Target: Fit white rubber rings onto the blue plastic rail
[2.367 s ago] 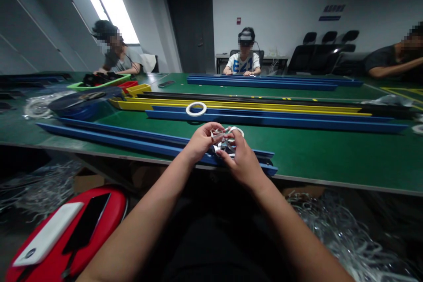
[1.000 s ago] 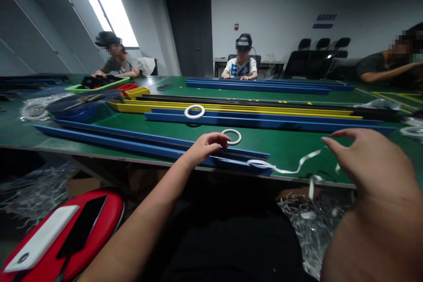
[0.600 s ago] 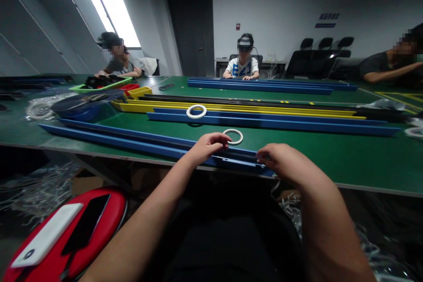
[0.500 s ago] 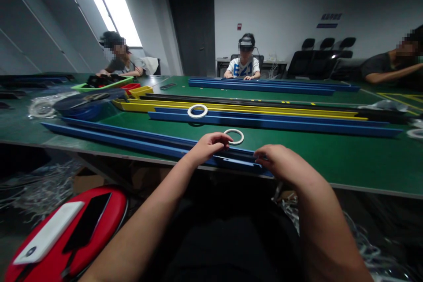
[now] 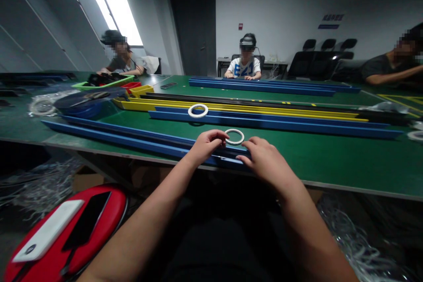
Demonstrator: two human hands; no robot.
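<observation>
My left hand (image 5: pixel 209 144) is over the long blue channel rail (image 5: pixel 122 140) along the table's near edge. Its fingers are curled toward the thumb, and anything between them is too small to make out. Behind those fingertips a white tape roll (image 5: pixel 242 139) lies, partly overlapped by them. Over the rail's right part comes my right hand (image 5: pixel 267 157), palm down, fingers bent and thumb apart from them. I see nothing held in it; whether it touches the rail I cannot tell. A bright narrow strip (image 5: pixel 228 158) shows on the rail between both hands.
Another white tape roll (image 5: pixel 191 115) rests on a second blue rail (image 5: pixel 297 127). Yellow rails (image 5: pixel 317 114) lie beyond. A blue round container (image 5: pixel 81 111) and a green tray (image 5: pixel 79 86) stand left. A red stool (image 5: pixel 114 211) holds two devices. Three people sit around the table.
My right hand has moved left along the rail, closer to my left hand. The left hand has shifted slightly left. The tape rolls have stayed in place.
</observation>
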